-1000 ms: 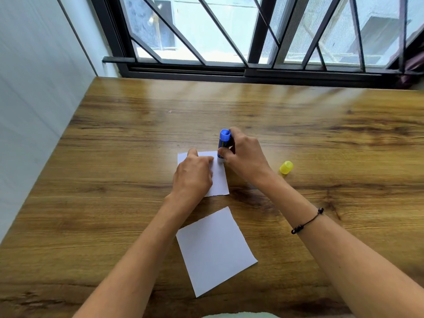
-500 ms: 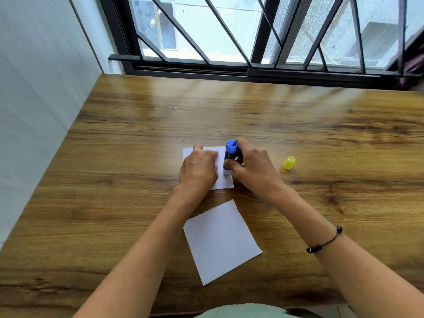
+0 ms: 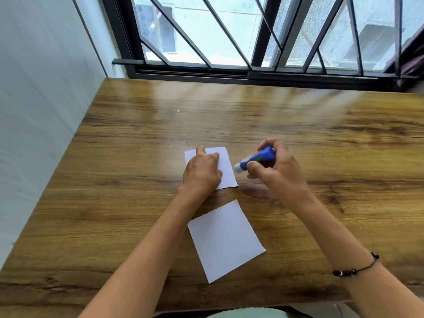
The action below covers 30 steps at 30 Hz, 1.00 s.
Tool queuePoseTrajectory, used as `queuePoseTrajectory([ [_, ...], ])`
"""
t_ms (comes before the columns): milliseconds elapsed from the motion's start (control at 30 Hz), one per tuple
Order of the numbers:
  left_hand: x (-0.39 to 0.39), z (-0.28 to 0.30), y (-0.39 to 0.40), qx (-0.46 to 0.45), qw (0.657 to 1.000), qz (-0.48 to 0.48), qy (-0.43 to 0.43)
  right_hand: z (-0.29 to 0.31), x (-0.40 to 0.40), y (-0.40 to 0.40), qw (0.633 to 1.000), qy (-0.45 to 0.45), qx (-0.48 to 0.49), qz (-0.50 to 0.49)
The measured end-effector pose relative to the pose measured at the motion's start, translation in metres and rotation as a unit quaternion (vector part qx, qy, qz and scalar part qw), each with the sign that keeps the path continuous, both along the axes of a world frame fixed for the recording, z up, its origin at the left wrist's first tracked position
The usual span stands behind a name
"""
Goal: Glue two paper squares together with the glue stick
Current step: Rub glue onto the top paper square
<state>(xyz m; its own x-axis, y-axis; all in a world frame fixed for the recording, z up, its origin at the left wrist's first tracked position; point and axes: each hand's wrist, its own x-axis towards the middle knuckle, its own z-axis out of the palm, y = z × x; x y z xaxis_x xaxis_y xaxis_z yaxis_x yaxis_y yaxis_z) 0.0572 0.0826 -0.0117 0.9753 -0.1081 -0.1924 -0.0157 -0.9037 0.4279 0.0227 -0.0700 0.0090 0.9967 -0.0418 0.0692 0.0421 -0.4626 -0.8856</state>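
Two white paper squares lie on the wooden table (image 3: pixel 137 203). My left hand (image 3: pixel 202 172) presses flat on the far paper square (image 3: pixel 227 168), covering its left part. The near paper square (image 3: pixel 226 239) lies free between my forearms. My right hand (image 3: pixel 277 171) holds the blue glue stick (image 3: pixel 254 159) tilted, lifted off the paper, its white uncapped tip pointing left and down just past the far square's right edge. The yellow cap is hidden behind my right hand.
A white wall runs along the table's left side. A barred window (image 3: pixel 252 42) closes the far edge. A dark bead bracelet (image 3: pixel 355 269) sits on my right wrist. The table's front edge is close to my body.
My right hand lifted the glue stick off the far paper, swung it right and tilted it sideways. The yellow cap went out of sight behind that hand. My left hand stayed on the paper.
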Motion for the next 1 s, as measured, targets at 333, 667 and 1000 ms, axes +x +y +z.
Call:
queuePoseTrajectory([
  [333,0.001,0.000,-0.007,0.063,0.998,-0.022,-0.015,-0.003,-0.001,-0.014,1.000,0.005,0.007,-0.029],
  [667,0.004,-0.010,-0.008,0.088,0.990,0.011,-0.109,-0.020,0.013,-0.008,0.998,-0.005,-0.035,-0.048],
  [1000,0.018,-0.004,-0.003,-0.014,0.988,0.146,-0.043,-0.031,0.027,-0.002,0.991,-0.010,-0.113,-0.066],
])
